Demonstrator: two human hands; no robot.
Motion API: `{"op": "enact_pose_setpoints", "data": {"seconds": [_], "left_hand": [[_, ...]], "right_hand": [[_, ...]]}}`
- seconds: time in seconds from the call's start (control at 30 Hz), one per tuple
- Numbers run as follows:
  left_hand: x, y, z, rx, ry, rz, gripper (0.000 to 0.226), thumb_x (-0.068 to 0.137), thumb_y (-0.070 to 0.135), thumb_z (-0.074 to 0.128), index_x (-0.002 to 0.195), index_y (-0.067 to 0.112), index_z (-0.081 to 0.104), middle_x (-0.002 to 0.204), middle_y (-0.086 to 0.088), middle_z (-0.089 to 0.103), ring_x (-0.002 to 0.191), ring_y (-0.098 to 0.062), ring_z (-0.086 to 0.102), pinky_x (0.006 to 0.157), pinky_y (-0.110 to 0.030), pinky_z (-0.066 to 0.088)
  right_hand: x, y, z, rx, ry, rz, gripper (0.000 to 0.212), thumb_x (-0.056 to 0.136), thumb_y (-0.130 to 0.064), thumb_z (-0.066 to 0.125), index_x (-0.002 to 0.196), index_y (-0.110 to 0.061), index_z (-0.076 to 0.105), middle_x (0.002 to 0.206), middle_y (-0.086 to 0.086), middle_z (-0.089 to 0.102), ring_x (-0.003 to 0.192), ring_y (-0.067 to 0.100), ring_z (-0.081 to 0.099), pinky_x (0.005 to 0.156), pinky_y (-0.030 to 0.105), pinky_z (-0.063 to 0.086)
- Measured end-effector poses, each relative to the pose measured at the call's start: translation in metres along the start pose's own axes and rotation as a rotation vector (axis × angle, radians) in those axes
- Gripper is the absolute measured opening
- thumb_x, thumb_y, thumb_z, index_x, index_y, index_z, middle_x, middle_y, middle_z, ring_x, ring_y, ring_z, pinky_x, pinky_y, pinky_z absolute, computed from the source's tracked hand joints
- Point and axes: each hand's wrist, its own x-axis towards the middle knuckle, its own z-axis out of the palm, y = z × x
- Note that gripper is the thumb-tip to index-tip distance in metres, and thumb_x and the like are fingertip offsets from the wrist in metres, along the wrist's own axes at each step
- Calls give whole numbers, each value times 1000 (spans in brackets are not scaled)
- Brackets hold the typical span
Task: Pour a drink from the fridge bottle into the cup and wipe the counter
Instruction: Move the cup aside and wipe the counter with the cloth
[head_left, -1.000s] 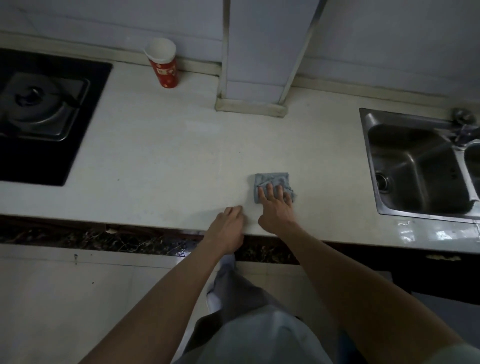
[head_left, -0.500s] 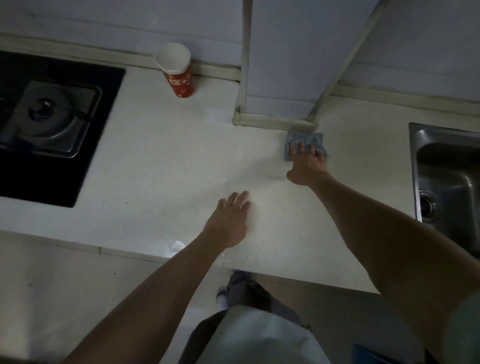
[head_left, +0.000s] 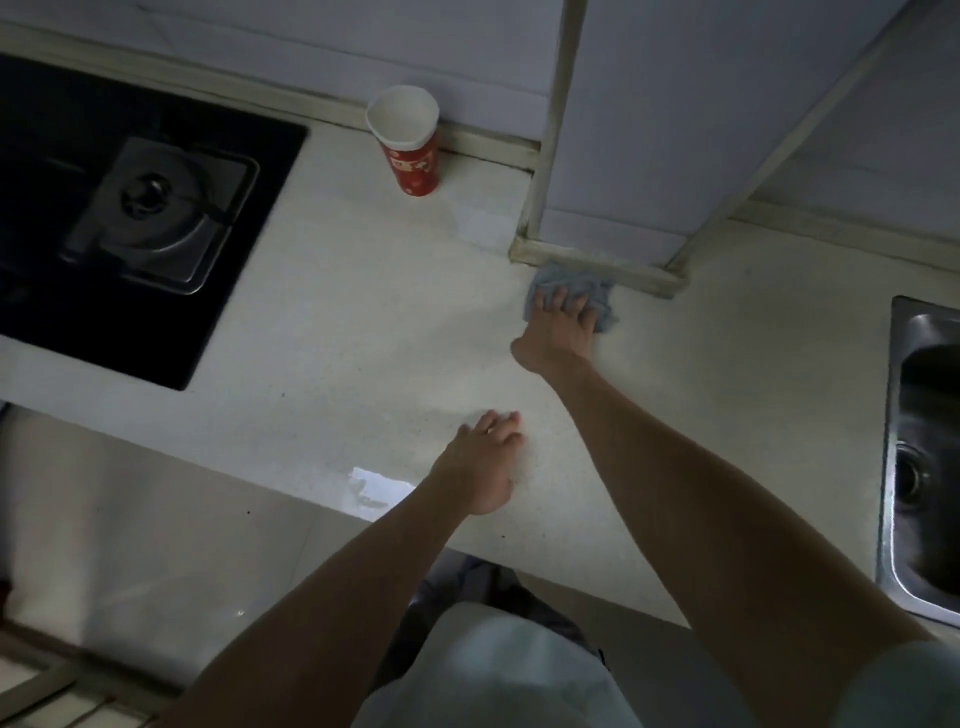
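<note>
Cloth slid left, right hand pressing

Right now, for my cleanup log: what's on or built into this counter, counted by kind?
Cup: 1
Cloth: 1, pressed under the right hand
Stove: 1
Sink: 1
Total: 4

No legible text; white print on the red cup too blurred

Glossy speckled counter, soft cloth, shiny steel sink, paper cup
</note>
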Motion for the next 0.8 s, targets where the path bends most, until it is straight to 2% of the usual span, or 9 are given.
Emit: {"op": "enact_pose_setpoints", "data": {"seconds": [0.13,0.23,0.33,0.43,0.5,0.6,0.67,0.8], "left_hand": [[-1,-1,1,19,16,9,62,100,17,51,156,11,26,168,-6,8,154,-31,9,123,-49,23],[-1,-2,2,-6,9,10,62,99,13,49,156,10,26,168,-7,7,154,-31,7,124,-49,21],[-3,-2,2,-35,19,12,62,97,8,46,156,9,25,168,-6,4,155,-30,3,125,-48,17],[-5,-2,2,-60,20,2,65,96,5,45,157,10,23,168,-4,2,155,-27,2,125,-46,15],[-6,-1,1,-30,28,11,64,95,8,48,155,7,27,168,-6,6,154,-28,7,124,-46,20],[-12,2,5,-21,84,33,57,94,12,52,149,4,39,163,-13,21,149,-29,21,120,-44,26],[-20,4,12,-39,127,51,56,94,12,52,147,5,41,162,-12,24,148,-28,23,120,-43,25],[-41,-1,31,-30,112,29,55,98,17,46,151,6,35,166,-7,13,153,-26,12,123,-42,20]], "right_hand": [[2,-9,11,-106,45,-262,82,89,-33,48,155,-19,2,163,5,-9,148,31,-16,120,47,-8],[-4,13,11,-100,132,-330,74,90,-20,46,155,-24,11,163,-2,1,150,22,-8,121,40,-6],[-19,41,15,-1,246,-207,71,91,-11,45,154,-27,18,163,-5,9,150,20,-3,120,37,-6],[-40,72,34,54,280,-19,79,89,-9,46,155,-29,8,163,-3,1,150,21,-9,121,43,-6],[-50,94,44,87,289,104,82,87,-10,48,156,-27,6,163,2,2,150,24,-6,121,48,-1],[-58,119,48,119,283,234,84,85,-12,53,156,-23,9,163,7,6,150,30,0,121,51,5],[-58,122,46,141,260,279,82,86,-12,52,155,-21,8,163,8,5,149,31,-1,121,51,3],[-41,87,32,229,184,420,74,91,-19,43,155,-15,6,163,12,-1,148,37,-7,119,52,-3]]}}
